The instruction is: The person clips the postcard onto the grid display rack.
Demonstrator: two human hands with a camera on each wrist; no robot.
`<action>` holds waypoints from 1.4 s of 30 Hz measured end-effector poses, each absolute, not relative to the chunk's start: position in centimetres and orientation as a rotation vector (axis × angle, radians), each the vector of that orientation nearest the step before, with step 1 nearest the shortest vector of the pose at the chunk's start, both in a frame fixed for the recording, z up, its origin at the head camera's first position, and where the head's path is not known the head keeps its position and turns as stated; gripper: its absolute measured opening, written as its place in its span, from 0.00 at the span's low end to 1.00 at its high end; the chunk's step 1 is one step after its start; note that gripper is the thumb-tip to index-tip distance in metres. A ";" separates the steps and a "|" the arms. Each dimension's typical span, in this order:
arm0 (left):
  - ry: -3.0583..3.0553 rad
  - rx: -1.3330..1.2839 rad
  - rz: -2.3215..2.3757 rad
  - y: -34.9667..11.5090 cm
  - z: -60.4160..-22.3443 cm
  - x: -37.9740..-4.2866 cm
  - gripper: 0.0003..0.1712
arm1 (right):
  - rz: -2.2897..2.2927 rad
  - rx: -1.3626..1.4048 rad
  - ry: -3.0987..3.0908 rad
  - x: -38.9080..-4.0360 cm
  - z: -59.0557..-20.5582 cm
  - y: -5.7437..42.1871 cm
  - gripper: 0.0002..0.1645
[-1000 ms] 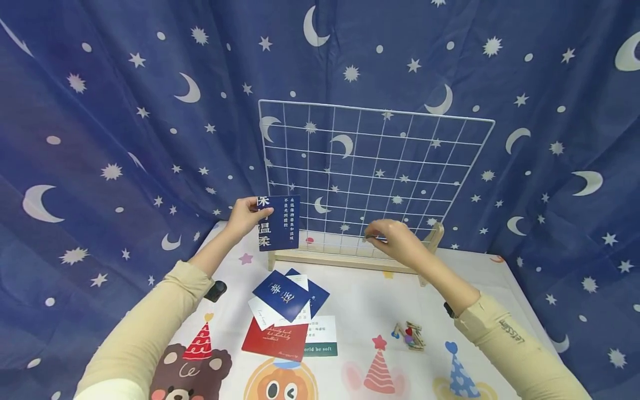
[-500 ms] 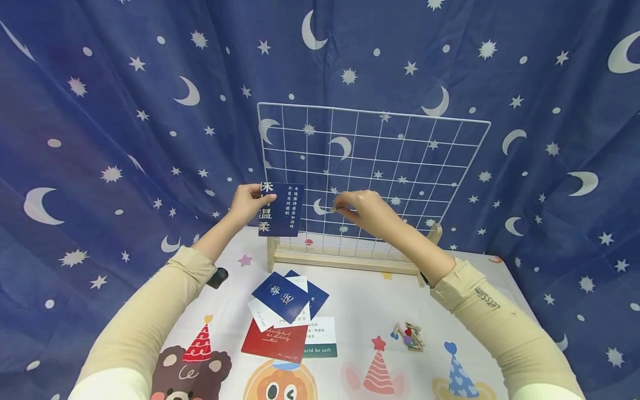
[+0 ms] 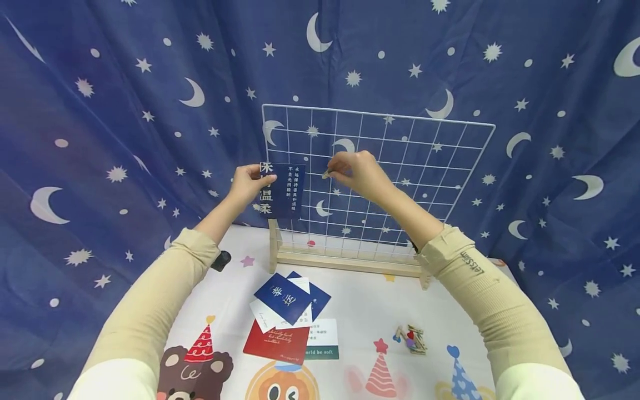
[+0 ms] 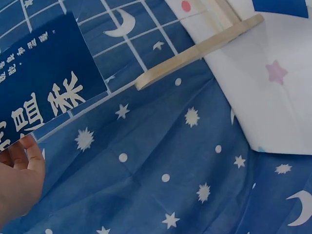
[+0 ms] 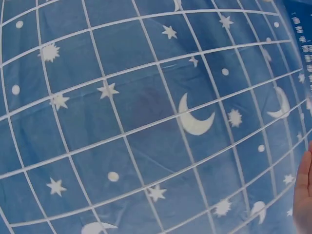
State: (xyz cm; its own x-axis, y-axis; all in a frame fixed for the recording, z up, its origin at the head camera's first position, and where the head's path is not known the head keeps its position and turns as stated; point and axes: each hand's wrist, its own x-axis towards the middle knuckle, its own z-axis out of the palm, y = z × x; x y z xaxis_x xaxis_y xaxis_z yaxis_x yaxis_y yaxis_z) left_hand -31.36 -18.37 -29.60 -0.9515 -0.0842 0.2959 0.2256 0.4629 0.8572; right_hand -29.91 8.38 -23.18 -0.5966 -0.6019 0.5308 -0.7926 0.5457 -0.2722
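Note:
My left hand (image 3: 247, 186) pinches the left edge of a dark blue card (image 3: 285, 194) with white Chinese characters. The card is upright, overlapping the left side of a white wire grid rack (image 3: 378, 115). In the left wrist view, fingers (image 4: 31, 151) grip the card's lower edge in front of the wires. To the card's right, my right hand (image 3: 361, 173) pinches a small wooden clothespin (image 3: 326, 174) between thumb and fingers, in front of the grid. Only part of that hand (image 5: 303, 195) shows at the right edge of the right wrist view, where the clothespin is hidden.
Wooden feet and a crossbar (image 3: 350, 263) support the grid. Several cards lie overlapped on the table, a blue one (image 3: 283, 298) on top and a red one (image 3: 276, 340) nearer. Small clothespins (image 3: 416, 340) with coloured hearts lie at the right. A star-and-moon curtain (image 3: 150, 166) hangs behind.
My left hand has raised the blue card up along the grid's left side. My right hand has moved left and up with the clothespin, ending close to the card.

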 end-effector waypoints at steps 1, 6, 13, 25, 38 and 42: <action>-2.420 -0.118 -1.474 -18.4 -29.3 -31.5 0.14 | 0.716 1.111 -2.421 -30.2 -23.0 8.3 0.09; -2.428 -0.085 -1.441 -18.0 -28.3 -32.0 0.18 | 0.795 0.975 -2.441 -31.3 -21.8 7.9 0.09; -2.335 -0.045 -1.545 -17.5 -27.1 -32.4 0.19 | 0.841 0.889 -2.448 -32.7 -20.3 6.6 0.11; -2.210 -0.009 -1.623 -17.1 -26.1 -33.8 0.19 | 0.850 0.764 -2.412 -34.3 -19.5 4.1 0.12; -2.045 -0.065 -1.689 -17.4 -25.9 -35.8 0.16 | 0.954 0.661 -2.277 -36.1 -21.0 2.4 0.10; -2.019 0.041 -1.621 -16.5 -25.5 -35.5 0.20 | 0.954 0.604 -2.220 -36.4 -21.4 1.7 0.09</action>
